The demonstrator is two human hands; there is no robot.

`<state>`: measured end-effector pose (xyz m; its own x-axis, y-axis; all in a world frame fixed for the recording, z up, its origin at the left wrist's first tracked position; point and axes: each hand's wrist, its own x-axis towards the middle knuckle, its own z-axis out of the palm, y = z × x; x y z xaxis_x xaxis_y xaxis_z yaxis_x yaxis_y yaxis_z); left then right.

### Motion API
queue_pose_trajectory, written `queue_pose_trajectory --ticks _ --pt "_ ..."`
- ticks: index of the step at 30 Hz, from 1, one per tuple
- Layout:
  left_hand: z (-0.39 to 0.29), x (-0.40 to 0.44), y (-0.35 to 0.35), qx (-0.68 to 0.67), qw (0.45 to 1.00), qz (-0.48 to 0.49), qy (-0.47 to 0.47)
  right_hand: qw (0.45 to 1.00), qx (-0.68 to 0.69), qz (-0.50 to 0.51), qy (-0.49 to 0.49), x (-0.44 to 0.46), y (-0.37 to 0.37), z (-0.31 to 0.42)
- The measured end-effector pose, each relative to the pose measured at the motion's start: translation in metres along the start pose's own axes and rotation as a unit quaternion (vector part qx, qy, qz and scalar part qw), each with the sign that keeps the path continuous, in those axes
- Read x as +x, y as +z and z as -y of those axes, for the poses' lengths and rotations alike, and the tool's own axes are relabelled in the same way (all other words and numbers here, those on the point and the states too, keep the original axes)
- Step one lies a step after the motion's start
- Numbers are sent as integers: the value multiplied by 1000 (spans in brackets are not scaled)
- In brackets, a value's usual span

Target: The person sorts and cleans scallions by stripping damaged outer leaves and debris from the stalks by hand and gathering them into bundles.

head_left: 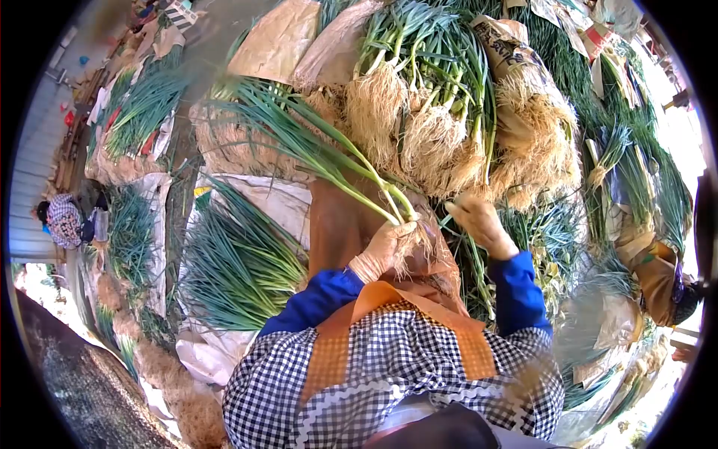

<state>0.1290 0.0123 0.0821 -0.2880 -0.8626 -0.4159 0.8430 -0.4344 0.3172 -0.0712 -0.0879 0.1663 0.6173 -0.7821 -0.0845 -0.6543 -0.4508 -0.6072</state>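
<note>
My left hand point(384, 252) is wrapped round the lower stems of a few green onions point(357, 166), close above their roots. Their long leaves slant up to the left, and pale stringy roots point(413, 247) hang beside my fingers over the orange apron point(340, 221). To the right, apart from these stems, my right hand point(481, 222) is closed with its thumb and fingertips together; anything between them is too small to make out. Below it lie loose green leaves and stems point(479, 280). A pile of green onions point(235, 269) rests on a white sheet point(273, 206) at my left.
Bundles of green onions with thick roots point(441, 142) stand in front of me, some wrapped in brown paper point(275, 41). More bundles point(146, 112) line the left side. One person point(66, 221) is at the far left, another point(658, 280) at the right.
</note>
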Motion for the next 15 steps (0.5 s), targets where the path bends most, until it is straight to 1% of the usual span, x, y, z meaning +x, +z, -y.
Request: queue_pose_trajectory --ticks 1,3,4,5,6,7,8,9,10,11,12,13,15 --pt "1 -2 3 1 1000 3 -3 998 27 -22 -47 13 -6 19" --pt "2 -9 17 41 998 -51 15 980 155 -41 -115 41 15 40" --pt "1 -14 25 42 998 -11 40 986 94 -14 -139 55 21 52" --pt "-1 -15 27 42 998 -12 43 986 33 14 -163 68 25 59" --pt "-3 -18 30 30 999 -35 24 987 100 95 -85 79 34 58" --pt "-5 -21 30 17 998 -60 6 986 99 100 -91 86 45 48" --pt "-8 -16 8 3 1000 -2 -30 977 51 26 -207 92 53 39" --pt "-2 -10 -9 -2 1000 -4 -23 947 5 -49 -317 96 61 27" --pt "-1 -9 -11 -42 999 -18 -20 912 -41 -111 -394 88 64 27" --pt "1 -8 -14 -82 996 -32 -19 980 100 16 -173 63 49 44" --pt "5 0 -29 -111 993 -22 -19 961 48 41 -271 42 31 55" --pt "1 -1 -20 -114 991 -66 -29 972 127 135 -143 22 28 44" --pt "-2 -12 -4 -42 995 -85 -21 936 269 185 -129 -15 5 14"
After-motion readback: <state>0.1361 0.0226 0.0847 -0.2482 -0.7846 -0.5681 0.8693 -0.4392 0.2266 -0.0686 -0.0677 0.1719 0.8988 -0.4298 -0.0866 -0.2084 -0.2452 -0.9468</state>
